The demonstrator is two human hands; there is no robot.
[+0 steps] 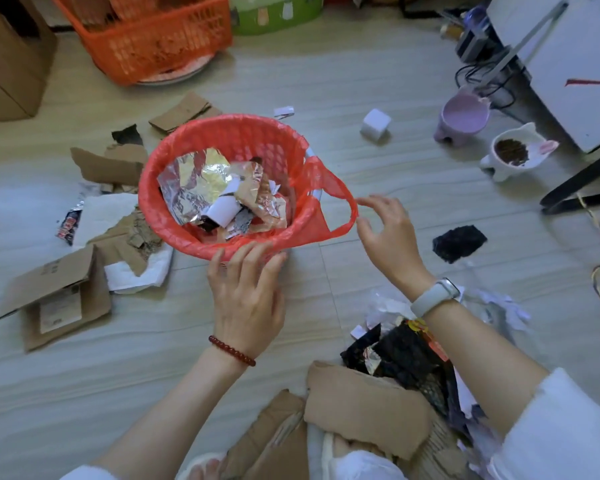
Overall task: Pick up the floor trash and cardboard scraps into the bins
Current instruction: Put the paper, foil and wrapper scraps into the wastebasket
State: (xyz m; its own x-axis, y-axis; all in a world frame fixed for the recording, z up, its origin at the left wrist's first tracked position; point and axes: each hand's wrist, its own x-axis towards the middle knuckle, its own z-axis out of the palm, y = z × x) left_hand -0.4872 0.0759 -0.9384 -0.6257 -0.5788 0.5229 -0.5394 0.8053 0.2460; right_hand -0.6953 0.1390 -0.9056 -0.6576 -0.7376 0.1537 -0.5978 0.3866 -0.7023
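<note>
Cardboard scraps (54, 296) lie on the floor (160, 348) at the left. The left hand (246, 296) rests with relaxed fingers on the near rim of the bin (187, 216), lined with a red bag holding foil wrappers (201, 183). The right hand (388, 237), fingers loosely spread, touches the bag's handle loop (343, 202).

Just one view here, head-mounted, wide-angle, looking forward and steeply down at the floor (326, 81). Pretty close in: both forearms enter from the bottom edge, red-lined bin (174, 216) just past the fingers, mid-frame.
</note>
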